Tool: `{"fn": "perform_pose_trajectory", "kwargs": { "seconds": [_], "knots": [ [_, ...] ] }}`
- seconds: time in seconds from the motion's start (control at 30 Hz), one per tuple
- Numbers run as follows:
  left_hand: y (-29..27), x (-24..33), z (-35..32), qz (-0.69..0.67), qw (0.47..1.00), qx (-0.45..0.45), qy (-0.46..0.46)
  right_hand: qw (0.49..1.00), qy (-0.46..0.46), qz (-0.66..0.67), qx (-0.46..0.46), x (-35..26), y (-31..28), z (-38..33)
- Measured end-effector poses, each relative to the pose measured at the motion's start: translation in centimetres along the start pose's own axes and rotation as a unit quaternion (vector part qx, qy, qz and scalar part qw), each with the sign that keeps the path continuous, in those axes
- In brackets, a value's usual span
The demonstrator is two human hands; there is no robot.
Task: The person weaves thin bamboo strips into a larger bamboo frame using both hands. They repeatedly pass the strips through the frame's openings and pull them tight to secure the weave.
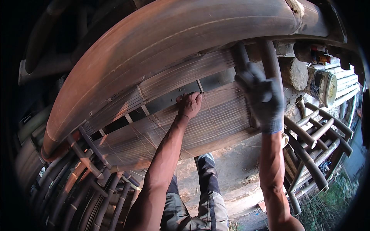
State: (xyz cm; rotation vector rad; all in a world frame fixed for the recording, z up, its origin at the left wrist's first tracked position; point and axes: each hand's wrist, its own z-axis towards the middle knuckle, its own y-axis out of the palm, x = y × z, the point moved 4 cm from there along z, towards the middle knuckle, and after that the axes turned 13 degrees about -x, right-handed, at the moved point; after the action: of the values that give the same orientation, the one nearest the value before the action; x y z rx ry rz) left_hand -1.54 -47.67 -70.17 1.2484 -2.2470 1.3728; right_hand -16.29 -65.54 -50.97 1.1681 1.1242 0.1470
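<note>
Far side, we have a thick bamboo pole [181,38]; nearer, the slatted panel [230,111], probably light and springy, best held by its edges. Our gloved right hand [265,99] blurs (fingers? can't tell); our left hand's [190,104] fingers curl closed at the panel's far edge.

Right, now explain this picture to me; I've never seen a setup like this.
No machine here: these are a person's own two hands, seen from a camera on their head looking down. Its wide lens bends straight edges. The person's legs show below. Across the view lies a slatted panel with thin cords over it, beyond it a big curved pole. The bare left hand has its fingers curled at the panel's far edge; whether they grip a cord isn't clear. The right hand, gloved, is too blurred to tell what it holds. A bamboo frame stands at the right.
</note>
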Motion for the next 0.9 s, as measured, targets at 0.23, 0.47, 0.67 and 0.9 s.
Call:
{"fn": "perform_pose_trajectory", "kwargs": {
  "seconds": [0.23,0.47,0.67,0.9],
  "knots": [
    [-0.1,1.7,1.0,0.013,0.998,0.05,0.025,0.5,0.406,-0.748,-0.159,7.4,-4.9,-11.3],
    [0.0,1.1,0.3,-0.018,1.0,0.005,0.003,0.72,0.366,-0.589,0.021,6.3,-4.2,-14.3],
    [-1.2,0.5,-1.5,-0.092,0.99,0.088,0.058,0.594,0.319,-0.738,0.017,5.8,-6.5,-13.4],
    [-7.2,-8.4,-10.1,0.15,0.958,0.208,-0.128,0.462,0.16,-0.872,-0.012,11.0,-3.6,-1.3]
  ]
}}
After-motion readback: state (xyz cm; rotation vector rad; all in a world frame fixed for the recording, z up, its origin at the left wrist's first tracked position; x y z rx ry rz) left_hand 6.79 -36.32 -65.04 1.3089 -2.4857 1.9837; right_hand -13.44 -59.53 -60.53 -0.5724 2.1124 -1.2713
